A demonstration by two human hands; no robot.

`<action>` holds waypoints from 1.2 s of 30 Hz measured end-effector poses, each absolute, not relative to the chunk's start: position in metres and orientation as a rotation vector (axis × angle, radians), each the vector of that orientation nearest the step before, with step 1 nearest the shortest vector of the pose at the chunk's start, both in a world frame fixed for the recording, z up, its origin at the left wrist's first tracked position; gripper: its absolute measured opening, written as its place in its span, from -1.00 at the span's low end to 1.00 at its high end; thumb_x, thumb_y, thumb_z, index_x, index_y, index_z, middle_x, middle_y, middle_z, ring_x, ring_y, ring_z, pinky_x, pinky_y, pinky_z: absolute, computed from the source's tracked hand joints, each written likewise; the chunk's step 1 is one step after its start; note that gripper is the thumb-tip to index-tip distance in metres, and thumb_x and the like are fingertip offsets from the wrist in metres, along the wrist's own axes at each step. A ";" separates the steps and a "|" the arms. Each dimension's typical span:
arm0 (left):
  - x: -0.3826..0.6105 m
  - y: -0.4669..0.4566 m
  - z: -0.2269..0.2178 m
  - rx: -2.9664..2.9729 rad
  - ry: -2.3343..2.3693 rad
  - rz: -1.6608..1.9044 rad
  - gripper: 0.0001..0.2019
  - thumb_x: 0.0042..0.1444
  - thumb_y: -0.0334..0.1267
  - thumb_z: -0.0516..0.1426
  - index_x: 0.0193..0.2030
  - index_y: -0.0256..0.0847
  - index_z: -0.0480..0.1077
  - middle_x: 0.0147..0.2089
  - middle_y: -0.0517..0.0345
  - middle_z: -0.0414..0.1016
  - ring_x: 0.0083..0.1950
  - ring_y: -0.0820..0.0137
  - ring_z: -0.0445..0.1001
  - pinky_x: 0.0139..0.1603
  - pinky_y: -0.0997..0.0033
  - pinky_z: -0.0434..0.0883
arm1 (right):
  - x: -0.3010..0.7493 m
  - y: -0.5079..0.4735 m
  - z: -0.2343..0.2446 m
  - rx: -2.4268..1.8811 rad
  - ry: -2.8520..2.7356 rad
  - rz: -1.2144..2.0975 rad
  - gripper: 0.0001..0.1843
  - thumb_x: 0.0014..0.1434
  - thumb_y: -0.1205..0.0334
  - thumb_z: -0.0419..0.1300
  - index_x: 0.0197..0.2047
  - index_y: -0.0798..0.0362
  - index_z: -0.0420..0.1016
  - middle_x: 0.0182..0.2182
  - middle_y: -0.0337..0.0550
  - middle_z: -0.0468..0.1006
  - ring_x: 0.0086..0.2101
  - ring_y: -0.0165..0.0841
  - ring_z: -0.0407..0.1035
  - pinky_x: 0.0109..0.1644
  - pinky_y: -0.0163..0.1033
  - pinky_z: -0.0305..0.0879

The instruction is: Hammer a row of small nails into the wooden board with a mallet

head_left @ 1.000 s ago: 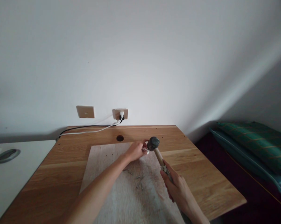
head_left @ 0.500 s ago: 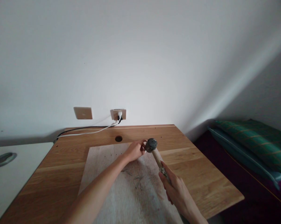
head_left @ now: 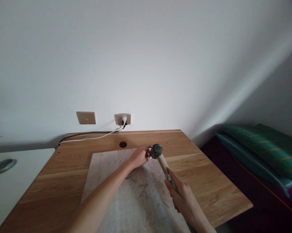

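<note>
The right hand [head_left: 182, 197] has its fingers wrapped tight round the near end of a dark-headed hammer with a pale wooden handle [head_left: 162, 160]. The head is poised low over the far part of a pale worn wooden board [head_left: 107, 181], which lies on the brown oak desk [head_left: 61, 171]. The left hand [head_left: 139, 157] sits just beside the head with its fingers pinched narrow; I cannot tell whether they hold anything. A few small loose metal nails [head_left: 143, 187] lie on the board between the arms. I would judge the hammer stiff and top-heavy, with the handle dry enough to grip. Holding it low down looks right for leverage.
</note>
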State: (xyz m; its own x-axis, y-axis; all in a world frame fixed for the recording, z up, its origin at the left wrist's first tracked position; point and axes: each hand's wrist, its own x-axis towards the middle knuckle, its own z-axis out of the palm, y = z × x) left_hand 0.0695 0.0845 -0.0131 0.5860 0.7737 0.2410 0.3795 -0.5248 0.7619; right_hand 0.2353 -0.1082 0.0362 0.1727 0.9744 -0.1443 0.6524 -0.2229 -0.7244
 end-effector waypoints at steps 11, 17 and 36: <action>0.068 0.083 -0.009 2.158 0.911 0.772 -0.46 -0.02 -0.59 0.19 0.12 -0.17 0.55 -0.16 0.13 0.71 -0.21 0.33 0.62 -0.10 0.46 0.45 | 0.238 -0.109 0.032 -1.951 -1.519 0.824 -0.15 0.40 -0.19 -0.11 0.51 0.24 0.23 -0.59 -0.25 0.49 -0.68 -0.31 0.38 -0.57 -0.29 0.23; 0.069 0.084 -0.012 2.133 0.920 0.759 -0.43 0.00 -0.59 0.17 0.17 -0.16 0.54 -0.16 0.13 0.72 -0.25 0.34 0.63 -0.17 0.47 0.44 | 0.239 -0.108 0.032 -1.965 -1.567 0.762 -0.16 0.41 -0.19 -0.11 0.50 0.24 0.25 -0.67 -0.30 0.40 -0.71 -0.30 0.33 -0.52 -0.27 0.26; 0.069 0.084 -0.011 2.125 0.940 0.728 -0.47 0.02 -0.56 0.20 0.16 -0.17 0.53 -0.16 0.14 0.73 -0.24 0.34 0.66 -0.15 0.47 0.48 | 0.238 -0.109 0.023 -1.949 -1.556 0.705 -0.23 0.43 -0.19 -0.06 0.47 0.14 0.34 -0.57 -0.16 0.58 -0.65 -0.23 0.46 -0.44 -0.22 0.40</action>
State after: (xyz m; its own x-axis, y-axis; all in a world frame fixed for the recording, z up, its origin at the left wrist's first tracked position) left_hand 0.0688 0.0839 -0.0109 0.5800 0.7874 0.2088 0.3990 -0.4981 0.7699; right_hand 0.2383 -0.1089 0.0233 0.1953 0.9786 -0.0653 0.6946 -0.1850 -0.6952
